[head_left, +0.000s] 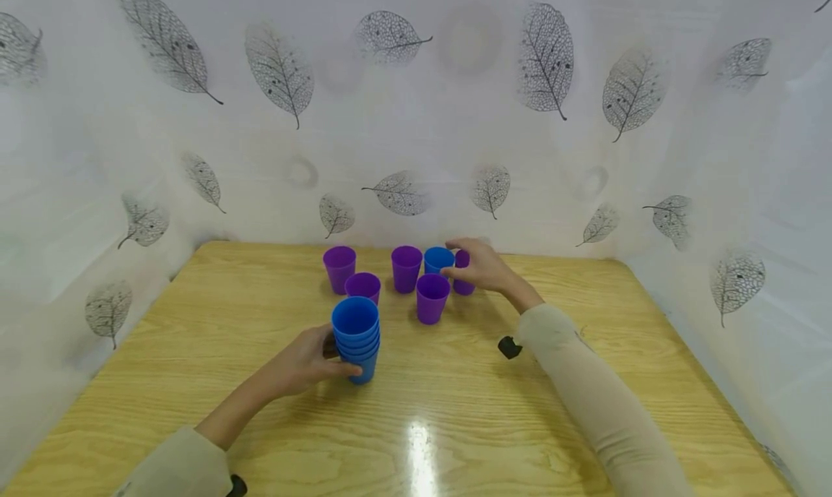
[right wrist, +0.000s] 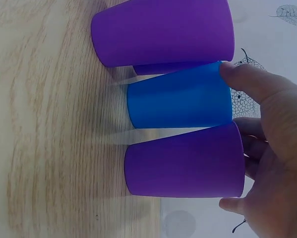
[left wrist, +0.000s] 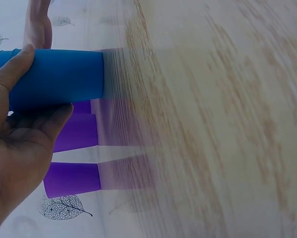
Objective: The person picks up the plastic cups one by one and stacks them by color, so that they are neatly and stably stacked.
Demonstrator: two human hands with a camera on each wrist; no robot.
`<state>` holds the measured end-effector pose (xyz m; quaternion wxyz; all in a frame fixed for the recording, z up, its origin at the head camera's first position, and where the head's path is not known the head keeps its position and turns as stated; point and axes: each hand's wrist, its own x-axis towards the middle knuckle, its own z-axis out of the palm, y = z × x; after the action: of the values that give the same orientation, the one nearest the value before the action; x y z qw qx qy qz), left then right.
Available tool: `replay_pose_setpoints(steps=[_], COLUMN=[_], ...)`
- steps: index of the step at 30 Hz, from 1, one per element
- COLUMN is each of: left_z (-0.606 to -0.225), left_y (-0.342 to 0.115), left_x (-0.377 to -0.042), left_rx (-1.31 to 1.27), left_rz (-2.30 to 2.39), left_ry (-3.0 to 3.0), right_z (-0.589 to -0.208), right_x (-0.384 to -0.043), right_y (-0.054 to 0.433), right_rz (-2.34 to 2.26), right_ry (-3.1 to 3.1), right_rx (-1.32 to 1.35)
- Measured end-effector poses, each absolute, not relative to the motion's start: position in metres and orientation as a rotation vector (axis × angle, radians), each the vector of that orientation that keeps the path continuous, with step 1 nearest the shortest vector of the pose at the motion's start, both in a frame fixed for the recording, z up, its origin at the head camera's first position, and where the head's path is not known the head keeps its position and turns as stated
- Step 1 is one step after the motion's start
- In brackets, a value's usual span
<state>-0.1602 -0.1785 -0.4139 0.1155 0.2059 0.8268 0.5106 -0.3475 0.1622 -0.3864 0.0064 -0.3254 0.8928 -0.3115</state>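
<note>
I'm gripping the blue stack low, left hand — likely light, stiff — right hand holding far blue cup at rim.

A small screened-off tabletop booth; whether it stands in a home, an office or a studio cannot be told. White sheeting printed with dark skeleton leaves closes off the far, left and right sides of a glossy wood-grain table, its near part carrying a bright reflection.
</note>
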Motion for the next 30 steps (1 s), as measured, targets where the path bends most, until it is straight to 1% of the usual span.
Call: replay_pose_setpoints(steps=[13,30], left_z=[-0.4137,-0.4155], left_y=[-0.1779,-0.1788], left_x=[-0.1595,-0.1593], left_rx=[0.596,0.604], left_rz=[1.492,1.494], left_ry=[2.43,2.438], right_z=[-0.386,-0.3862], right_x=[-0.3487,-0.3487], right_y=[0.1551,0.1524], right_rz=[-0.756,-0.697], right_ry=[2.928,2.952], right_rx=[-1.045,-1.065])
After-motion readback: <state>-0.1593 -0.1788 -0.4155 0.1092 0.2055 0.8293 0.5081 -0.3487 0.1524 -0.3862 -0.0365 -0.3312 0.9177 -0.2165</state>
